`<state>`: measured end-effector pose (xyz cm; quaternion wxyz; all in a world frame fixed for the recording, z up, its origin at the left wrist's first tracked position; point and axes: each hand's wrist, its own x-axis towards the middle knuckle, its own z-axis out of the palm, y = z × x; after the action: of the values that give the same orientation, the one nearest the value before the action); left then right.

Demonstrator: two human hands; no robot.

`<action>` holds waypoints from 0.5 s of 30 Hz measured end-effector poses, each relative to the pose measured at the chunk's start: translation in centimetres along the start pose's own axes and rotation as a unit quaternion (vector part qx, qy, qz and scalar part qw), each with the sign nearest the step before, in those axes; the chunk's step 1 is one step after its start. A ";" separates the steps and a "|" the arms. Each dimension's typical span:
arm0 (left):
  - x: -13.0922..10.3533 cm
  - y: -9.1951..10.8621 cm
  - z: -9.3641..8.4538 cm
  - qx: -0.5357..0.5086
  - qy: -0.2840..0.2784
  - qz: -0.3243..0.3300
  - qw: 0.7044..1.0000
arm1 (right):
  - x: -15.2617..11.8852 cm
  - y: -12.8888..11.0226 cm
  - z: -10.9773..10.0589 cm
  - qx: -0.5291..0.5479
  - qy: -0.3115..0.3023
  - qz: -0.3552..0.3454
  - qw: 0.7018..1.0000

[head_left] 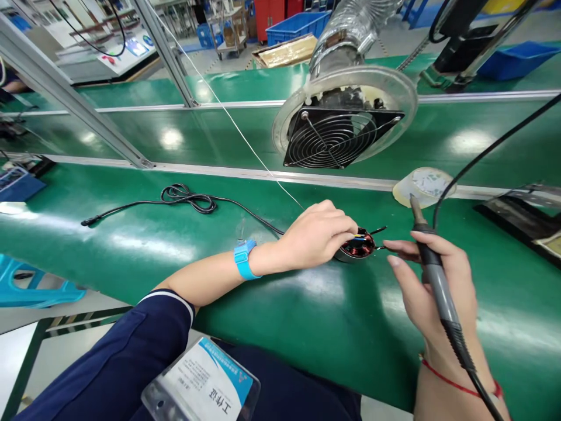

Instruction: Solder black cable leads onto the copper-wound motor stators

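A motor stator with copper windings in a round metal ring lies on the green bench. My left hand reaches over its left side, fingers closed in a pinch on thin coloured wires. From behind that hand a black cable runs left to a coiled loop and a plug. A thin white strand slants down to just behind the same hand. My right hand is closed around a soldering iron, its tip pointing up and away. Its outstretched fingers are at a short lead at the stator's right.
A fume extraction duct with a black fan grille hangs over the bench's back. A roll of clear tape stands behind the iron's tip. Far right is a dark-framed tray; at left, a blue bin and a blue stool.
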<state>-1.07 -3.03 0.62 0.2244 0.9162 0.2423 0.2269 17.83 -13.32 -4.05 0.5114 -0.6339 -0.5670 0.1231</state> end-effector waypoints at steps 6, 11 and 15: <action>0.0 0.9 1.3 0.085 -0.074 0.011 0.994 | 0.5 -0.3 1.5 0.003 0.011 -0.018 1.000; 0.0 1.6 1.9 0.122 -0.075 -0.010 0.990 | -0.1 -0.9 2.9 0.000 0.030 -0.017 0.999; -0.3 2.1 2.0 0.113 -0.056 -0.041 0.991 | -0.9 -1.8 2.5 0.031 0.078 0.006 0.996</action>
<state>0.42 -5.41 0.03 0.1414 0.9365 0.2904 0.1369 14.65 -13.09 -4.08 0.5731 -0.6286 -0.5173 0.0941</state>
